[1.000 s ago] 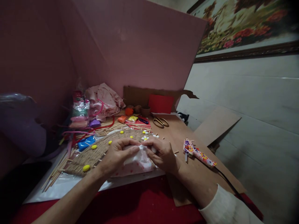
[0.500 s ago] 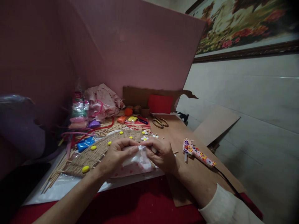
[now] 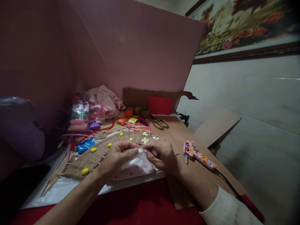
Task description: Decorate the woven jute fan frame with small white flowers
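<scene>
Over the near edge of a twine-wrapped half-round mat (image 3: pixel 98 159), my left hand (image 3: pixel 119 156) and my right hand (image 3: pixel 162 156) meet with their fingertips close together. Both are pinched on a clear plastic bag (image 3: pixel 140 162) with white, clay-like stuff in it. A bit of white also shows within the curled fingers of my right hand. Yellow ovals (image 3: pixel 85 171) are spaced along the mat's curve. Behind my right hand, white petals surround a yellow centre in a small flower (image 3: pixel 145 141). Pink spotted fabric (image 3: pixel 131 173) lies beneath the bag.
A flower-patterned glue gun (image 3: pixel 199 154) with a black cord lies on brown cardboard (image 3: pixel 178 134) at right. Scissors (image 3: pixel 160 123) rest behind. Thin wooden sticks (image 3: pixel 52 181), a blue packet (image 3: pixel 85 146) and crumpled pink cloth (image 3: pixel 104 103) are at left.
Both hands stay at nearly the same spot, pinched on the plastic bag. The bag's folds have shifted slightly; the other things lie as before.
</scene>
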Demonstrator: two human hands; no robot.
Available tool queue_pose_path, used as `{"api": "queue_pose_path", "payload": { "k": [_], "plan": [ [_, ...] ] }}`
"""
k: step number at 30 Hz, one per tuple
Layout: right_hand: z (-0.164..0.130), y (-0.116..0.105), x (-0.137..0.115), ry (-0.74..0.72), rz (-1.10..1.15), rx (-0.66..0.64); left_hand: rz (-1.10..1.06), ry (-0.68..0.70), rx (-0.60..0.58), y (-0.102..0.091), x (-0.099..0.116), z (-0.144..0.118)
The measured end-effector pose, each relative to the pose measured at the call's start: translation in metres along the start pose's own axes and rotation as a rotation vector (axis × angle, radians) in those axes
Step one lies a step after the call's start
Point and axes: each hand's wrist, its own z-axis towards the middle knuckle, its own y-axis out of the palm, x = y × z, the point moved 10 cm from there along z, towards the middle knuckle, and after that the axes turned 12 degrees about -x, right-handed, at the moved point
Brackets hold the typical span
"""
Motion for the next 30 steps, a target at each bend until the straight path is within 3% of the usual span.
{"api": "queue_pose_path", "payload": {
  "k": [9,17,23,26,30],
  "plan": [
    [-0.003,0.001,0.001,0.011,-0.04,0.009,0.062,0.0,-0.052,0.005,0.002,-0.001],
    [-0.005,0.009,-0.006,-0.08,-0.075,-0.04,0.186,0.034,-0.017,0.001,0.007,-0.002],
    [-0.003,0.002,-0.005,-0.079,-0.04,-0.009,0.186,0.098,0.041,-0.002,0.016,-0.002],
    [-0.003,-0.004,0.0,-0.019,-0.034,0.048,0.232,0.165,0.073,-0.004,0.027,-0.004],
    [-0.009,-0.01,0.023,0.205,-0.002,0.169,0.29,0.257,0.178,-0.011,0.04,-0.008]
  ]
}}
